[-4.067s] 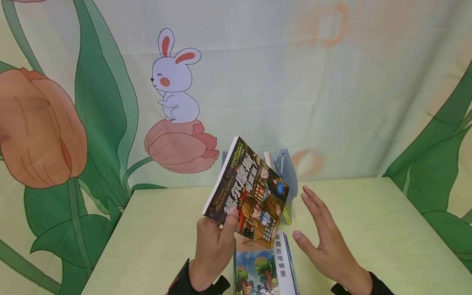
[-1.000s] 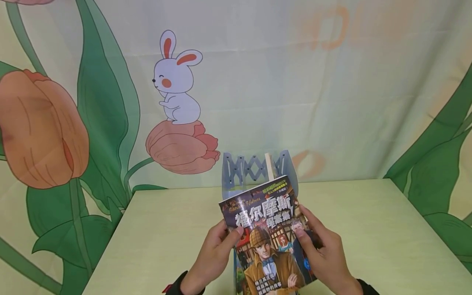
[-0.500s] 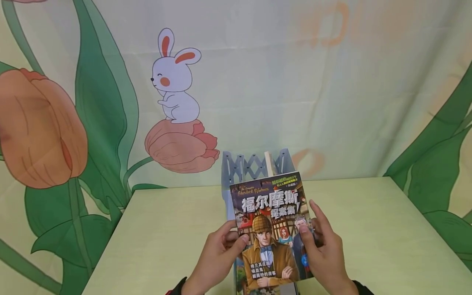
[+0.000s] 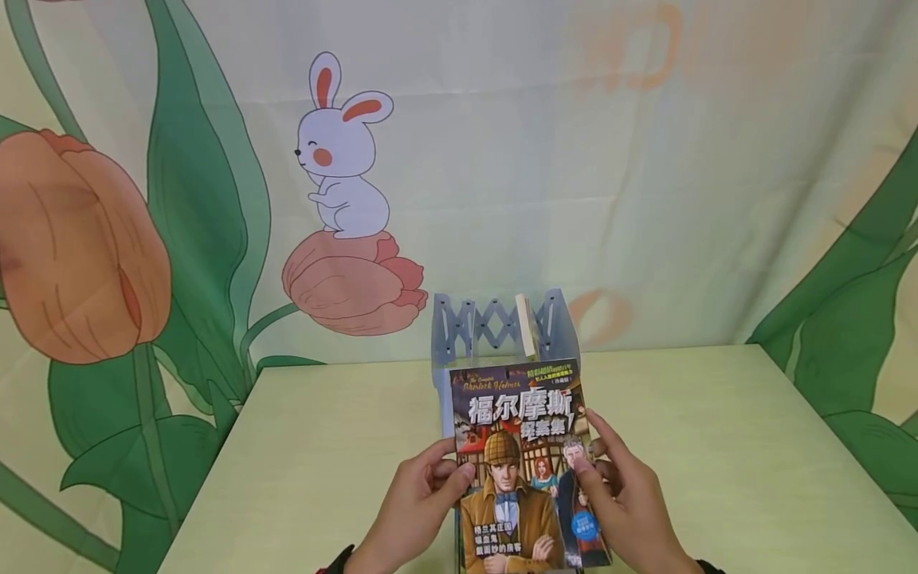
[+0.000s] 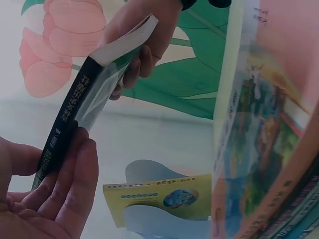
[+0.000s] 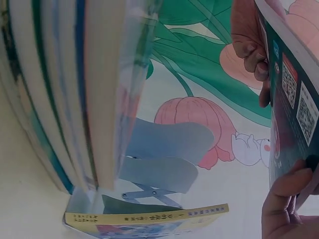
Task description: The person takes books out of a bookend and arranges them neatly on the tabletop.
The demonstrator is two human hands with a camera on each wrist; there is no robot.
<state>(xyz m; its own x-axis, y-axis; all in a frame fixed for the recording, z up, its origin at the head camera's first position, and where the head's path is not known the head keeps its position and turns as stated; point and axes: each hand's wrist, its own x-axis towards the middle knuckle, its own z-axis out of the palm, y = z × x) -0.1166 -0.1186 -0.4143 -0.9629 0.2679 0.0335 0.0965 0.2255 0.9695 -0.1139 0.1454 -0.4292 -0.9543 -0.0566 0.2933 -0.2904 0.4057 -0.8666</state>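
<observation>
A paperback book (image 4: pixel 512 470) with a detective in a checked cap on its cover faces up, held between both hands. My left hand (image 4: pixel 423 498) grips its left edge, thumb on the front cover and fingers behind. On the opposite edge my right hand (image 4: pixel 631 498) pinches it the same way. The left wrist view shows the book's dark spine (image 5: pixel 67 114) beside the left fingers. From the right wrist, the back cover (image 6: pixel 294 94) with square codes shows. Below it rises a stack of books (image 6: pixel 102 99), mostly hidden by the paperback in the head view.
Behind the paperback stands a blue-grey expandable book rack (image 4: pixel 495 325) on the pale green table (image 4: pixel 315 462). A thin yellow book (image 5: pixel 159 199) is upright in the rack, towards its right end. A printed curtain (image 4: pixel 502 175) hangs at the table's back edge.
Earlier the left hand alone held the paperback tilted, the right hand apart. Then the right hand took its other edge, and the book turned nearly straight. Over the last half second it came down slightly.
</observation>
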